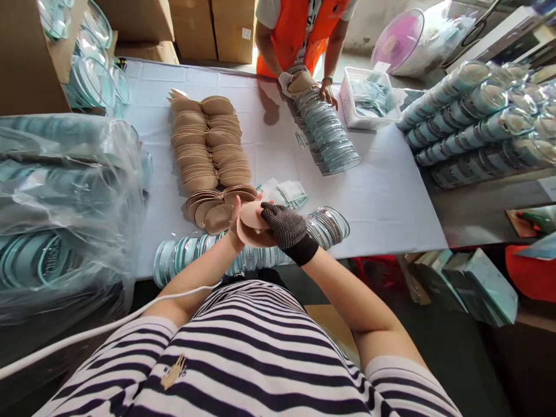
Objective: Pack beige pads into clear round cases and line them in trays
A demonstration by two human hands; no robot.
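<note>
Beige pad (254,223) held between left hand (237,229) and gloved right hand (287,229); grip apparently closed.

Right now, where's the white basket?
The white basket sits at the table's far right edge, beside the co-worker's hand and the row of clear cases.

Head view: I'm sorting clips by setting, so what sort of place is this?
Probably a packing or assembly workshop. Long rows of identical round clear-lidded cases lie stacked on their sides, tan pads are laid out in bulk on the table, and cardboard cartons stand behind a second person at the same work.
</note>
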